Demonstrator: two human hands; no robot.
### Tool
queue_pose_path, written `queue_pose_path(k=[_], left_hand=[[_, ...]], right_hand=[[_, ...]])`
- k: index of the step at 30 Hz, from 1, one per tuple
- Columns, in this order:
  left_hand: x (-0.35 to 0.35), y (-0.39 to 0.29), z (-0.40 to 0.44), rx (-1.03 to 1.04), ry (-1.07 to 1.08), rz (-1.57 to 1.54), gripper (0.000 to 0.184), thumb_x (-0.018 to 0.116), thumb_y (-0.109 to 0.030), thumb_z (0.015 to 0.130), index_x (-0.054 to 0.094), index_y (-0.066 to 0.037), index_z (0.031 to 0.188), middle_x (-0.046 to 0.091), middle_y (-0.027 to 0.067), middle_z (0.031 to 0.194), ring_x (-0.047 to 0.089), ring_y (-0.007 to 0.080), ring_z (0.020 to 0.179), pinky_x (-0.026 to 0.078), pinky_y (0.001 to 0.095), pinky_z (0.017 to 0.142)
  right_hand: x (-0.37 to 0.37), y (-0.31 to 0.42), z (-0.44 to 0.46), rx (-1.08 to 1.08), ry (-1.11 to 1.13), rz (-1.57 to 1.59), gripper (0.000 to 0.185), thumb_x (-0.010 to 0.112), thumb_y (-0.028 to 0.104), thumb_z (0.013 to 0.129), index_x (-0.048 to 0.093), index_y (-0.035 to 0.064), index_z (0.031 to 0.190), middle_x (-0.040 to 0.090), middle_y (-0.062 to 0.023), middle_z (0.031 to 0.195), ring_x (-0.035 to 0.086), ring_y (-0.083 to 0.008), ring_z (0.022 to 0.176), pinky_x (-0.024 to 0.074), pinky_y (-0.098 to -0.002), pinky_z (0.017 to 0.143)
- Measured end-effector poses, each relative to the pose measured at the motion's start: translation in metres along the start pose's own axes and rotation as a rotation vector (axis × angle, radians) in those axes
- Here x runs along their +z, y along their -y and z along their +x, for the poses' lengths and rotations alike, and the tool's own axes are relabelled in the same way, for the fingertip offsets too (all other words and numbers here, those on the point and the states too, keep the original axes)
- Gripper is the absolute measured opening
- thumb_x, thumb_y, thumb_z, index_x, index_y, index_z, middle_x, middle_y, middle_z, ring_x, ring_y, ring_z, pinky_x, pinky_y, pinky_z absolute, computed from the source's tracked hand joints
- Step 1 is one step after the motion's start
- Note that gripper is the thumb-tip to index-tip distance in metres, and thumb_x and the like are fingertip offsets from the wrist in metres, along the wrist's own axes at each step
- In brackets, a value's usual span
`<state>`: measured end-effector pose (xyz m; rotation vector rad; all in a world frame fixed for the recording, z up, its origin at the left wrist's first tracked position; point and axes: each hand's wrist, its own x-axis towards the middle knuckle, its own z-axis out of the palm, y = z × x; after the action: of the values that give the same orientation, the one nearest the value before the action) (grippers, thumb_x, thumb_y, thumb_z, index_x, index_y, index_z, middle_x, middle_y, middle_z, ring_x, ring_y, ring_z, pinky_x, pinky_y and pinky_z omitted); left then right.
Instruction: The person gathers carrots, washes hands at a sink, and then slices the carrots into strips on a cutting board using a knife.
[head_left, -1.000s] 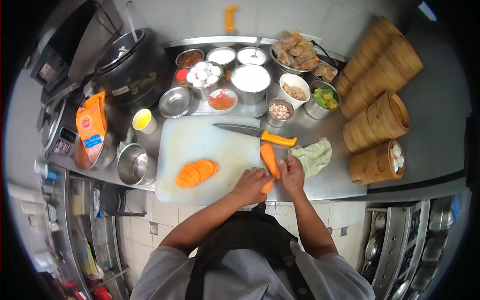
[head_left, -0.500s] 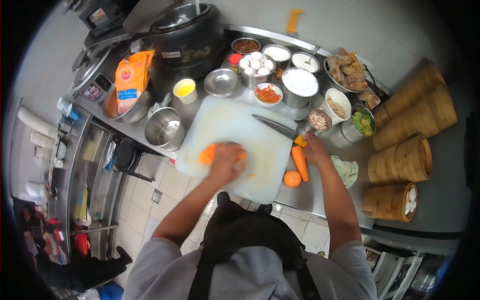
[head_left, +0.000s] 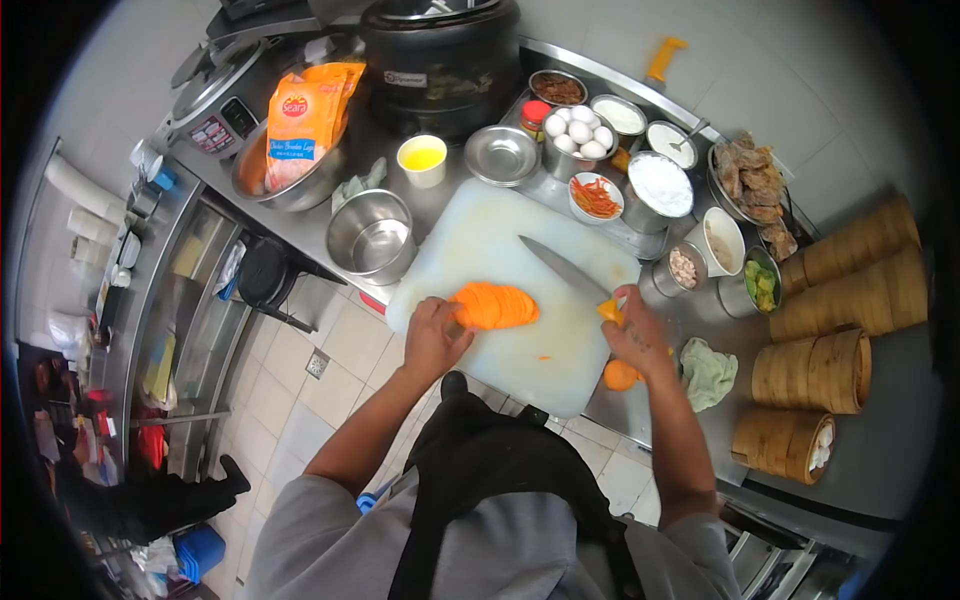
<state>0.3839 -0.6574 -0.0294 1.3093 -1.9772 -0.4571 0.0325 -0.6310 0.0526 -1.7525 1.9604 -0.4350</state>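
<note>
A fanned row of orange carrot slices (head_left: 498, 306) lies on the white cutting board (head_left: 470, 230). At the row's left end is my left hand (head_left: 437, 335), its fingertips against the end slices and its thumb apart from the fingers. My right hand (head_left: 638, 335) is closed round the yellow handle of a kitchen knife (head_left: 562, 266). The blade rests over the board's right side and points up and left. Below my right hand sits a rounded orange piece (head_left: 621, 376), partly hidden by the wrist. A small carrot scrap (head_left: 544, 357) lies near the board's front edge.
Behind the board stand a steel pot (head_left: 370, 236), a yellow-filled cup (head_left: 422, 160), a bowl of eggs (head_left: 579, 131) and a bowl of orange-red strips (head_left: 596, 197). A green cloth (head_left: 708, 374) and bamboo steamers (head_left: 812, 372) are on the right.
My left hand has moved off the top of the carrot slices to their left end, leaving the row visible. My right hand stays on the knife handle. The whole view has shifted.
</note>
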Motion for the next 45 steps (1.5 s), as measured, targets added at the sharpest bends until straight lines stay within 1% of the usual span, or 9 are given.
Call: queue_pose_path(k=[8,15,19,22,27,33,35,38,45], left_hand=[[0.006,-0.007,0.001,-0.062,-0.038,-0.015,0.036,0.085,-0.012,0.073,0.067,-0.003,0.103,0.06,0.0144,0.101,0.059,0.0343,0.098,0.049,0.0435,0.085],[0.003,-0.01,-0.015,-0.189,-0.006,-0.075,0.03,0.083,-0.009,0.075,0.068,-0.004,0.1,0.061,0.0149,0.102,0.061,0.035,0.098,0.051,0.0442,0.084],[0.004,-0.011,-0.022,-0.186,0.018,0.05,0.03,0.081,-0.009,0.076,0.067,-0.005,0.102,0.061,0.0146,0.102,0.061,0.0348,0.099,0.052,0.0446,0.084],[0.006,-0.011,-0.021,-0.148,-0.001,0.14,0.029,0.078,-0.006,0.076,0.067,-0.004,0.102,0.064,0.015,0.101,0.063,0.0356,0.096,0.053,0.0444,0.084],[0.007,-0.025,-0.02,-0.25,0.052,0.173,0.029,0.073,0.0,0.074,0.066,-0.005,0.102,0.066,0.015,0.096,0.066,0.0351,0.094,0.054,0.0433,0.082],[0.028,-0.039,-0.043,-0.238,0.124,0.003,0.018,0.068,-0.002,0.077,0.068,-0.006,0.095,0.064,0.017,0.09,0.064,0.038,0.085,0.054,0.0461,0.076],[0.049,-0.061,-0.05,-0.128,0.209,-0.045,0.016,0.067,-0.002,0.079,0.068,-0.005,0.095,0.065,0.0183,0.09,0.064,0.0387,0.085,0.054,0.0459,0.075],[0.075,-0.102,-0.039,-0.004,0.339,-0.101,0.016,0.067,-0.002,0.081,0.07,-0.004,0.097,0.066,0.0187,0.089,0.065,0.0375,0.083,0.054,0.0432,0.075],[0.096,-0.113,-0.005,-0.069,0.617,-0.249,0.01,0.071,-0.007,0.085,0.072,0.002,0.089,0.072,0.0151,0.078,0.068,0.0184,0.066,0.052,0.031,0.062]], right_hand=[[0.068,0.031,-0.041,0.364,0.129,0.571,0.05,0.067,0.035,0.094,0.053,0.0005,0.128,0.063,-0.0098,0.092,0.062,-0.0187,0.084,0.0493,-0.033,0.075],[0.044,0.025,-0.091,0.322,-0.029,0.605,0.039,0.065,0.029,0.097,0.056,0.0001,0.122,0.066,-0.0103,0.093,0.062,-0.0168,0.081,0.0507,-0.0323,0.075],[0.031,0.002,-0.133,0.453,0.053,0.798,0.033,0.064,0.027,0.096,0.059,0.0007,0.114,0.069,-0.0138,0.085,0.069,-0.0288,0.072,0.0536,-0.0415,0.071],[0.023,-0.005,-0.164,0.316,0.165,0.174,0.029,0.067,0.028,0.09,0.061,0.0049,0.107,0.067,-0.0264,0.091,0.065,-0.046,0.088,0.0533,-0.0468,0.076],[0.025,-0.031,-0.186,0.172,0.355,0.134,0.03,0.063,0.03,0.092,0.061,0.005,0.11,0.069,-0.0255,0.095,0.067,-0.0446,0.093,0.0523,-0.0501,0.08],[0.016,-0.04,-0.174,0.374,0.068,0.288,0.031,0.061,0.026,0.094,0.057,0.0019,0.114,0.069,-0.0257,0.095,0.066,-0.0463,0.095,0.0523,-0.0486,0.082],[0.039,-0.059,-0.182,0.418,0.097,0.412,0.032,0.061,0.027,0.095,0.057,0.001,0.114,0.069,-0.0204,0.085,0.069,-0.0383,0.077,0.0539,-0.0434,0.07],[0.057,-0.054,-0.196,0.579,0.114,0.841,0.037,0.059,0.036,0.1,0.057,0.0004,0.106,0.054,-0.0045,0.069,0.053,-0.012,0.051,0.0456,-0.0297,0.048],[0.086,-0.017,-0.216,0.789,0.227,0.864,0.048,0.05,0.049,0.103,0.059,0.0025,0.102,0.051,-0.0044,0.065,0.053,-0.0153,0.051,0.0469,-0.0315,0.047]])
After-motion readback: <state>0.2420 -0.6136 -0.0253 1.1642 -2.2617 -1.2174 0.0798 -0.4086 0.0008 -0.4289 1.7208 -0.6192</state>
